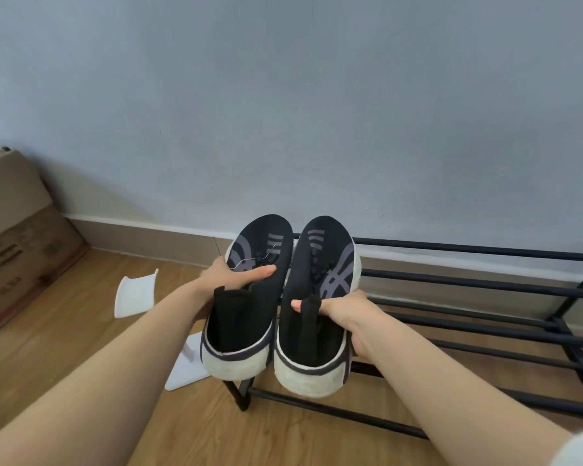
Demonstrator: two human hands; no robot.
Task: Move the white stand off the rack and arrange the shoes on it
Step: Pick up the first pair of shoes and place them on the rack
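Two black sneakers with grey stripes and white soles are held up side by side, toes pointing away from me, above the left end of the black shoe rack (478, 284). My left hand (236, 275) grips the left shoe (246, 307) around its middle. My right hand (342, 309) grips the right shoe (317, 297) at its tongue and side. The white stand (135, 294) sits on the wooden floor left of the rack; its base (184, 368) shows below my left forearm, partly hidden by the left shoe.
A stack of cardboard boxes (17, 230) stands at the far left against the blue wall. The rack's black bars run along the wall to the right edge of view. Wooden floor lies in front of the rack.
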